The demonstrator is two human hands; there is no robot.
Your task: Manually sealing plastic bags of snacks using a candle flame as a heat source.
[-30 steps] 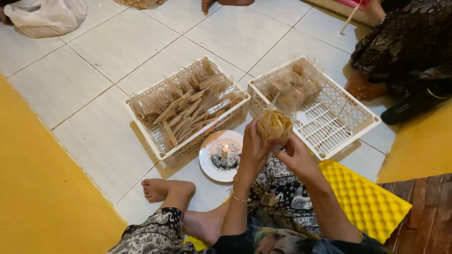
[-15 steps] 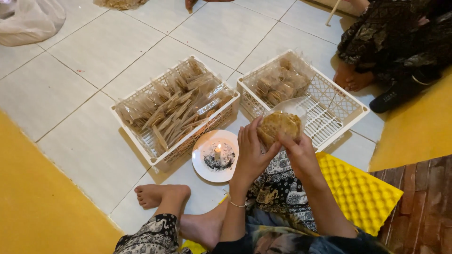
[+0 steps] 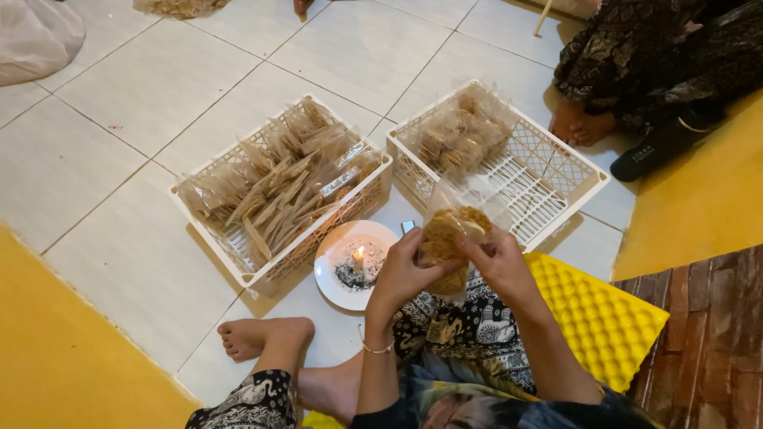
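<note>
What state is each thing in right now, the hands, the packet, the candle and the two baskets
left hand: gripping the packet
right hand: gripping the packet
clear packet of brown crackers: held up, top open
candle: lit, on white plate
left basket: full of packets
right basket: partly filled

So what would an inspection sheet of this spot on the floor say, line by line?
Surface: white tiled floor, yellow mat at the edges.
Job's things: clear bag of crackers; left basket full of packed bags; right basket partly filled.
Clutter: white plate with a lit candle; yellow foam pad.
Hands: left hand and right hand both hold the bag.
Cables: nothing seen.
Surroundings: another person's feet.
</note>
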